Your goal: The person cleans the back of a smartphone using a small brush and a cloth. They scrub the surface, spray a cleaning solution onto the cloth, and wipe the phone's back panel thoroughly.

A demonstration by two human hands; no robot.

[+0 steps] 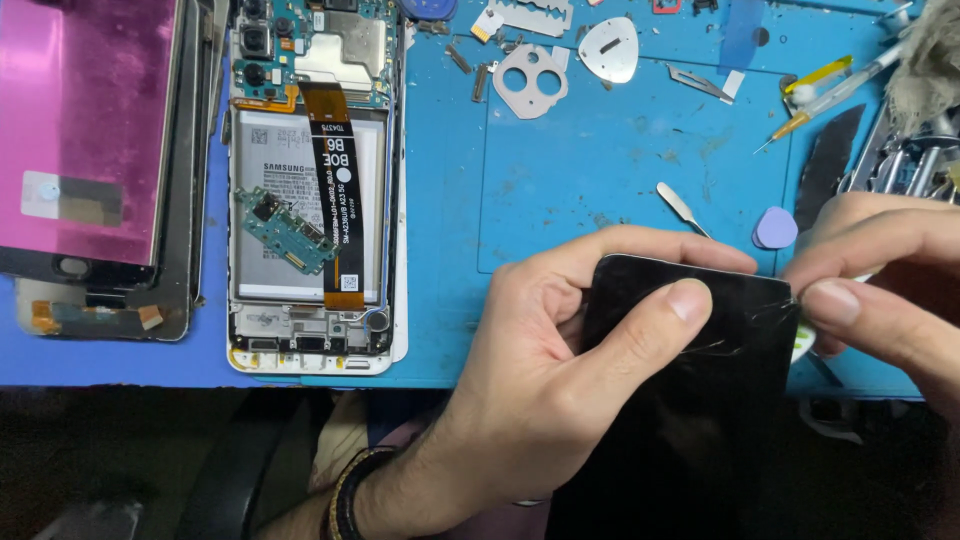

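Head view. The left hand (540,370) grips a black phone screen panel (690,400) at the lower right of the frame, held above the near edge of the blue work mat (580,160). The thumb lies across the glossy face near its top edge, and the other fingers (640,245) are closed around the panel from behind. Fine cracks show in the glass at the upper right corner. The right hand (880,270) meets that cracked corner from the right, its thumb and forefinger pinched shut on the panel's edge. A small white and green piece shows just beneath these fingers; what it is cannot be told. A dark beaded bracelet (350,495) sits on the left wrist.

On the tabletop to the left lies an opened phone body (310,180), its battery and green circuit boards exposed and an orange and black flex ribbon running down its middle. Further left lies a detached display (85,120) with a pinkish sheen. On the mat behind the hands lie a metal camera-lens plate (530,80), a rounded metal opening pick (608,48), a thin metal spudger (680,205), a lilac plastic pick (775,228) and a syringe (830,95) with an orange tip.
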